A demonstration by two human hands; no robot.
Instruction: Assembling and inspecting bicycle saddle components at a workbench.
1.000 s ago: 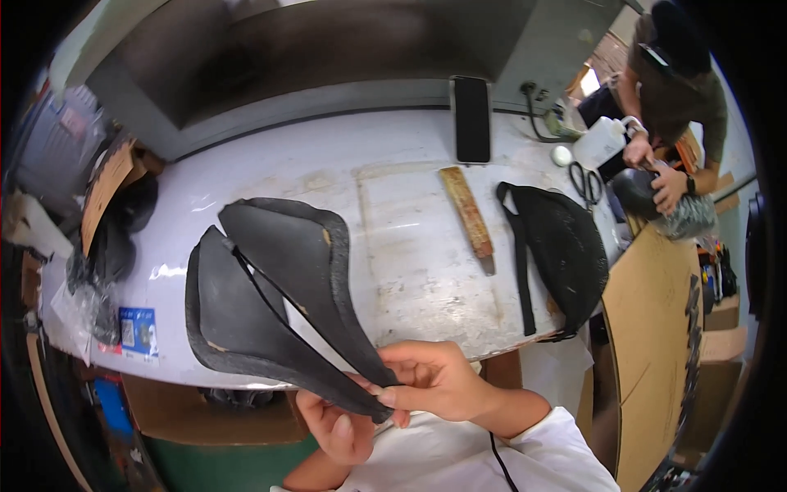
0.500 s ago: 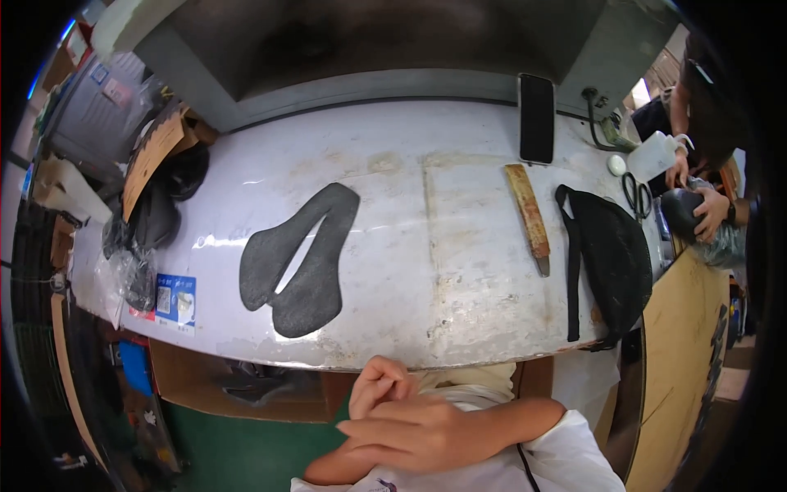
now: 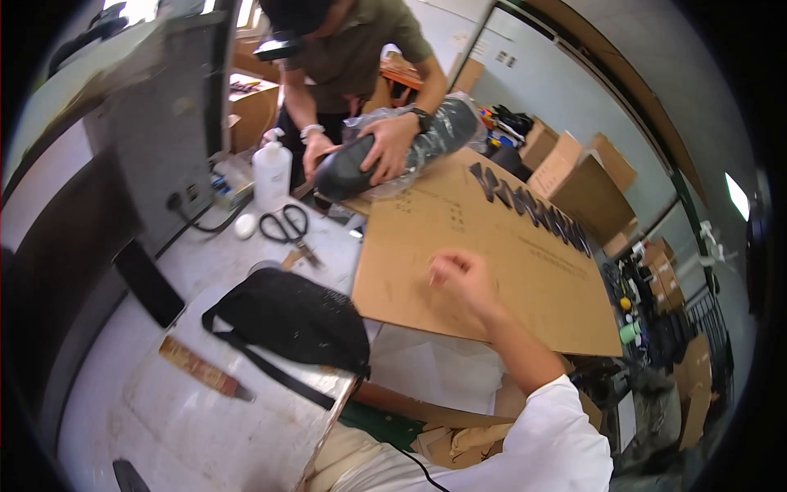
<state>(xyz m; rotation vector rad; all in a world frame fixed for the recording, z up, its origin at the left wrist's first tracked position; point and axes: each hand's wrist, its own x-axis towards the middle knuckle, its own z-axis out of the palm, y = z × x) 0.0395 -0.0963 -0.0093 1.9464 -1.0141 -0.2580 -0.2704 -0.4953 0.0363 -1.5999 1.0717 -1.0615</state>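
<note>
Black narrow pieces rowed on flat brown cardboard, upper right: untouched. Right hand apart, fingers curled, can't tell grip; left unseen.

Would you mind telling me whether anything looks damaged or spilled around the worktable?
Nothing looks spilled, but the tool handle beside the black strapped item is blotchy and worn-looking, and the white tabletop looks scuffed.

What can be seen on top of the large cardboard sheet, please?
Black pieces lie in a row on the cardboard sheet. Whatever lies behind the right hand or plastic-wrapped bundle is hidden.
</note>
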